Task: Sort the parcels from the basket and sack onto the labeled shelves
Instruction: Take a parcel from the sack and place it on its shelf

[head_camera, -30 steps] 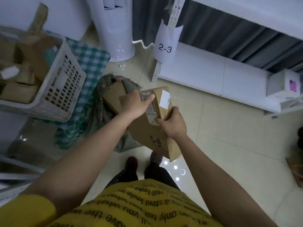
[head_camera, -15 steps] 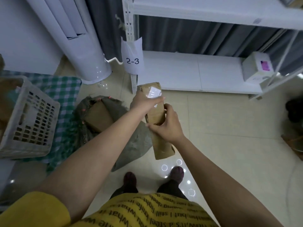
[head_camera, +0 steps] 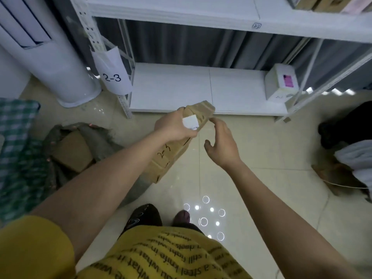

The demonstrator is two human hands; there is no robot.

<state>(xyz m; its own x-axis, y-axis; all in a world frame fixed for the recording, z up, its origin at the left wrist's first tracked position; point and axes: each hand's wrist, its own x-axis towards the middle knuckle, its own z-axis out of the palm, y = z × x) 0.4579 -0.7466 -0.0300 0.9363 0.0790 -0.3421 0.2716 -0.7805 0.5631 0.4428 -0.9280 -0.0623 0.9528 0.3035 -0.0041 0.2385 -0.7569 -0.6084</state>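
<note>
Parcel (head_camera: 177, 146) marked 2-3 is hanging just near of the 2-3 shelf (head_camera: 171, 87), left hand (head_camera: 174, 127) gripping it for placing there; right hand (head_camera: 221, 141) is hovering beside it, relaxed, empty.

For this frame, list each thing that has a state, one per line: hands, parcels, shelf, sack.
Left hand: grips the brown parcel.
Right hand: fingers spread, off the parcel, holds nothing.
Brown parcel: held tilted above the floor, marked 2-3.
Bottom shelf: tagged 2-3, one white box on it.
White box: closed, at the shelf's right end.
Sack: open on the floor, a box inside.
</note>
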